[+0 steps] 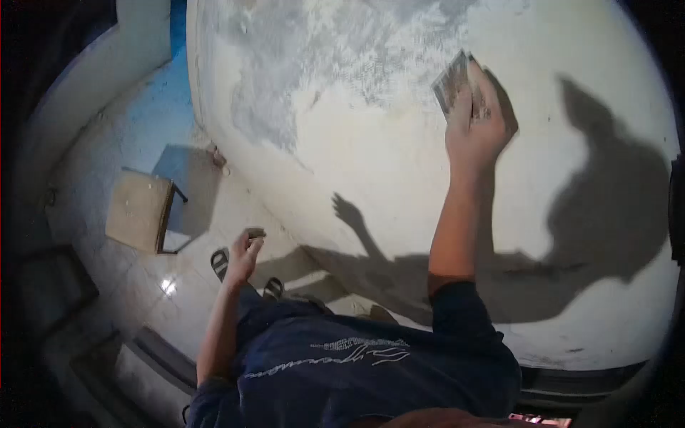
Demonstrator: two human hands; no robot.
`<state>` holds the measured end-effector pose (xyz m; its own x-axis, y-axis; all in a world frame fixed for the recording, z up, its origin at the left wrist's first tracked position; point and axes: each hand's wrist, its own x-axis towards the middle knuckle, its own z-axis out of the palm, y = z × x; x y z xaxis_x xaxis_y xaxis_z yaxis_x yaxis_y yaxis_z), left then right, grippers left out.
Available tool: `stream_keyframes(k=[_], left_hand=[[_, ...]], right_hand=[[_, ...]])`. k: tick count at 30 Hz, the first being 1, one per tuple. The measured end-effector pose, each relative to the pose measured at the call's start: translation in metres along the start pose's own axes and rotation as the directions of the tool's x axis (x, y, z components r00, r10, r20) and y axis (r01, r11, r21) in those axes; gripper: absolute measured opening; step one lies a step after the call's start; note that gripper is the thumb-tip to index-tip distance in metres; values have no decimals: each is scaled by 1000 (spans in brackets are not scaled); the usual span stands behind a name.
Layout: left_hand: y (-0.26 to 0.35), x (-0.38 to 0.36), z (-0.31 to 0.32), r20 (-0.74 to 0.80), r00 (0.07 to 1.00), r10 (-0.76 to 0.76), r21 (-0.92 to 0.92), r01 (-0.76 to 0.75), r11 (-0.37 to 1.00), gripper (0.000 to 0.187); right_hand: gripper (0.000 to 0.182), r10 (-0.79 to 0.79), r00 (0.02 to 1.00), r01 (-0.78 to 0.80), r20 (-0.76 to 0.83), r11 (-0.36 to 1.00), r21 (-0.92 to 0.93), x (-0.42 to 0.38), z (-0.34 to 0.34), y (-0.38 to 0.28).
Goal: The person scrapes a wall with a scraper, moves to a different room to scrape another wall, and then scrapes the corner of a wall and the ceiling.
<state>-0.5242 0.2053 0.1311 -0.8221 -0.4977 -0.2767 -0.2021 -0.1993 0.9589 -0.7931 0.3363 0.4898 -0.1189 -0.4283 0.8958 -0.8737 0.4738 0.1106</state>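
Against the pale wall (371, 164), my right hand (479, 128) is raised with its fingers wrapped round a flat, greyish rectangular tool (451, 84). The tool lies at or very near the wall surface, by the lower right of a rough grey patch (357, 53). My left hand (245, 258) hangs lower, away from the wall, above the floor. Its fingers are closed on a small dark object (255, 233) that is too small to name.
A stool (139, 210) with a tan top stands on the tiled floor (135, 274) at the left. Sandalled feet show below my left hand. Dark shadows fall across the wall at the right. Dark objects line the lower left.
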Motion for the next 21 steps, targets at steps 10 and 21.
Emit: stream_keyframes(k=[10, 21], left_hand=[[42, 60, -94, 127, 987, 97, 64, -105, 992, 34], [95, 140, -219, -127, 990, 59, 461, 6, 887, 22]], right_hand=[[28, 267, 932, -350, 244, 839, 417, -47, 38, -44], [27, 26, -178, -672, 984, 727, -140, -499, 127, -67]])
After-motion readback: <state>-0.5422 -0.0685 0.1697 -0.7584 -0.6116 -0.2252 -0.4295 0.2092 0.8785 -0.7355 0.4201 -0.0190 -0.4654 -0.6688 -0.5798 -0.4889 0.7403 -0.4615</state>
